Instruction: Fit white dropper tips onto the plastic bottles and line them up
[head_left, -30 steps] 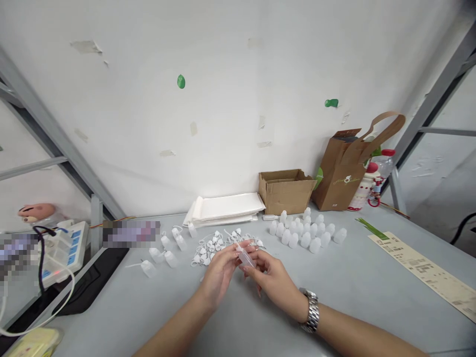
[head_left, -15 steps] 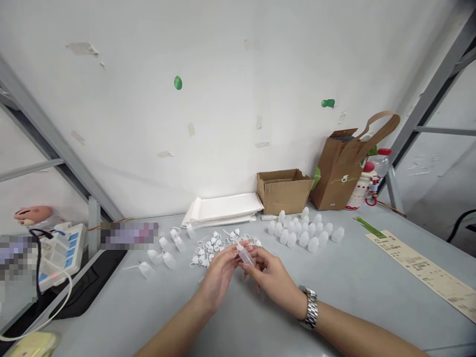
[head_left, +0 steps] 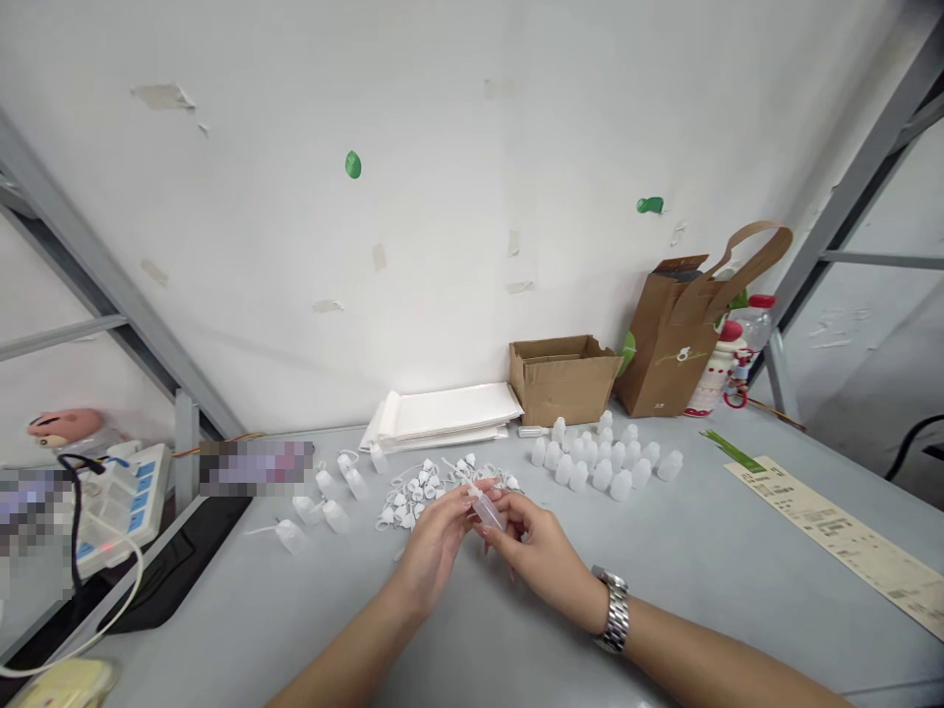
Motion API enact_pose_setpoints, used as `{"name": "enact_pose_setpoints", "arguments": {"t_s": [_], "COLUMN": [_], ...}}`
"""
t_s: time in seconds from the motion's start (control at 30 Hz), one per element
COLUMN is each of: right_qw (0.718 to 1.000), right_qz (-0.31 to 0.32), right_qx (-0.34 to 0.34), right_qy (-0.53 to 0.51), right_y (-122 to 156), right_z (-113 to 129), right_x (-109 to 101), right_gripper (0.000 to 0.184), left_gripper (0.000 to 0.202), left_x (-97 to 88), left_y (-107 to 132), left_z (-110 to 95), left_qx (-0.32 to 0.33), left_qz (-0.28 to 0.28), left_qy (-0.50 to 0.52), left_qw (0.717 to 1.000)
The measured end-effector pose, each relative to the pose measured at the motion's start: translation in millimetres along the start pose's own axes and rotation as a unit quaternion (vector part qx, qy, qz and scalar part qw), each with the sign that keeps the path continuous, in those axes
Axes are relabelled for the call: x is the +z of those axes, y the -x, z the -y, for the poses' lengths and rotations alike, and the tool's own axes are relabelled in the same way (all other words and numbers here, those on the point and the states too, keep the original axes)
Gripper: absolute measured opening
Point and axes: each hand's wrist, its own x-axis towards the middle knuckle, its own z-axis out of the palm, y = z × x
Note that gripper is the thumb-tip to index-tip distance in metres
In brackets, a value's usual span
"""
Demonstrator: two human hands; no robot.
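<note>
Between my hands, above the grey table, is a small translucent plastic bottle point(head_left: 487, 509), tilted with its top end away from me. My left hand point(head_left: 441, 536) is closed at the top end, its fingertips partly hidden. My right hand point(head_left: 537, 539), with a metal watch at the wrist, pinches the bottle's body. Just beyond my hands lies a pile of white caps with loop straps point(head_left: 414, 492). Several capped bottles point(head_left: 335, 516) sit to the left. On the right stand several translucent bottles point(head_left: 620, 484) in a loose group.
A stack of white padded envelopes point(head_left: 449, 411) lies by the wall, next to an open cardboard box point(head_left: 566, 383). Right of it stand a brown paper bag point(head_left: 668, 344) and a decorated bottle point(head_left: 712, 379). A long paper strip point(head_left: 841, 536) is at right, a power strip point(head_left: 129, 506) at left.
</note>
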Motion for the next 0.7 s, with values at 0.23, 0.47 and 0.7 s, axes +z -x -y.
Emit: {"name": "enact_pose_setpoints", "arguments": {"t_s": [0.23, 0.47, 0.7], "right_qw": [1.000, 0.999, 0.999], "right_qz": [0.001, 0.024, 0.030], "right_qx": [0.000, 0.010, 0.005], "right_qy": [0.000, -0.022, -0.018], "right_y": [-0.5, -0.7, -0.8], "right_z": [0.6, -0.8, -1.3], "right_x": [0.4, 0.7, 0.7], "right_gripper": [0.021, 0.023, 0.025], "left_gripper": [0.031, 0.032, 0.031], "left_x": [-2.2, -3.1, -2.5], "left_y": [-0.5, -1.2, -1.0], "left_z": [1.0, 0.4, -3.1], "left_qx": [-0.005, -0.002, 0.003], "left_qz": [-0.003, 0.001, 0.013], "left_qy": [0.017, 0.014, 0.027], "left_qw": [1.000, 1.000, 1.000]}}
